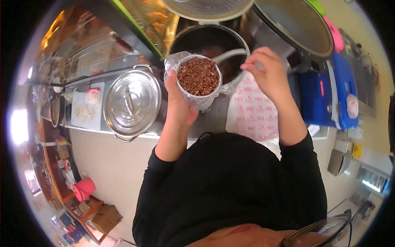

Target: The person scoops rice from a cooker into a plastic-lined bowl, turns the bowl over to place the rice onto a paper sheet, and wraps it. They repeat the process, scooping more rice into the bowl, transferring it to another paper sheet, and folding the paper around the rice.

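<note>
My left hand [177, 96] grips a white cup [221, 80] heaped with reddish-brown cooked rice grains [198, 77]. Clear plastic wrapping [170, 62] bunches around the cup's outside. Behind the cup stands an open dark cooking pot [185, 39], with something brown at its bottom. A pale curved handle [232, 54] reaches across the pot's opening; its other end is hidden by the cup. My right hand [267, 70] is at the pot's right rim near that handle, thumb and fingers drawn together. Whatever they pinch, if anything, is too small to make out.
A steel pot with its lid [131, 103] stands left on the counter, beside a white cutting board [86, 109]. Printed paper [255, 111] lies at the right. Beyond are a large dark pot [288, 24], a blue box [325, 90] and a glass display case [152, 20].
</note>
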{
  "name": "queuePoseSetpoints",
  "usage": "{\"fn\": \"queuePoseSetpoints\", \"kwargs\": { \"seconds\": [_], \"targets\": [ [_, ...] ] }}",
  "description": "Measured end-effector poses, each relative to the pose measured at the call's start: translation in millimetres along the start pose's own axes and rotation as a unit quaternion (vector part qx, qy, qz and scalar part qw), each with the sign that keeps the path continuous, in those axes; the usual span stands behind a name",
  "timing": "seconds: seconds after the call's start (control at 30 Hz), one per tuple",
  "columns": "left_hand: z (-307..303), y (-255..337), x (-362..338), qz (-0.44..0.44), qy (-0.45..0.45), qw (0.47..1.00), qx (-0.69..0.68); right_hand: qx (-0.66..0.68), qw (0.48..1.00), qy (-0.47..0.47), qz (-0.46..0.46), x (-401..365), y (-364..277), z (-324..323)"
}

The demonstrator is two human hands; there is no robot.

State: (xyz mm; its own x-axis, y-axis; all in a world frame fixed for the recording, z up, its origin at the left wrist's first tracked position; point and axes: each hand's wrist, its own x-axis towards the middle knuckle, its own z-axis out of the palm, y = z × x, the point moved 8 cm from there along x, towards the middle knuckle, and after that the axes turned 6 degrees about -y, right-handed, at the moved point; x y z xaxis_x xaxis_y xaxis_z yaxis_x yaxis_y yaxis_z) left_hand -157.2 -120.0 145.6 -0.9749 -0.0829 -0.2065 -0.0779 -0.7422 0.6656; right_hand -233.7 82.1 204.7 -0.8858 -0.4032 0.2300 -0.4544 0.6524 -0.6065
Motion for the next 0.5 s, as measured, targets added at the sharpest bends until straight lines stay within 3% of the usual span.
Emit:
{"fn": "queuePoseSetpoints", "kwargs": {
  "seconds": [0.1, 0.23, 0.33, 0.37, 0.43, 0.5],
  "targets": [
    [18.1, -40.1, -15.0, -0.110, -0.031, 0.993, -0.026, -0.032, 0.997, -0.019, 0.064, -75.0, 61.7, -10.1],
    [49.8, -91.8, -25.9, -0.211, -0.049, 0.976, 0.013, -0.163, 0.954, -0.159, 0.195, -209.0, 157.3, 37.4],
    [49.9, -147.7, -15.5, -0.255, -0.060, 0.965, 0.034, -0.210, 0.961, -0.099, 0.149, -274.5, 170.4, 55.6],
    [41.0, -173.1, -6.4, -0.253, -0.081, 0.964, 0.002, -0.193, 0.958, -0.132, 0.167, -287.2, 176.0, 63.4],
    [38.7, -196.7, 1.6, -0.174, -0.064, 0.970, 0.154, -0.175, 0.959, -0.136, 0.177, -296.6, 163.1, 60.0],
    [53.7, -212.0, -1.2, -0.116, -0.062, 0.941, 0.313, -0.174, 0.959, -0.136, 0.175, -302.1, 156.1, 62.0]
  ]
}}
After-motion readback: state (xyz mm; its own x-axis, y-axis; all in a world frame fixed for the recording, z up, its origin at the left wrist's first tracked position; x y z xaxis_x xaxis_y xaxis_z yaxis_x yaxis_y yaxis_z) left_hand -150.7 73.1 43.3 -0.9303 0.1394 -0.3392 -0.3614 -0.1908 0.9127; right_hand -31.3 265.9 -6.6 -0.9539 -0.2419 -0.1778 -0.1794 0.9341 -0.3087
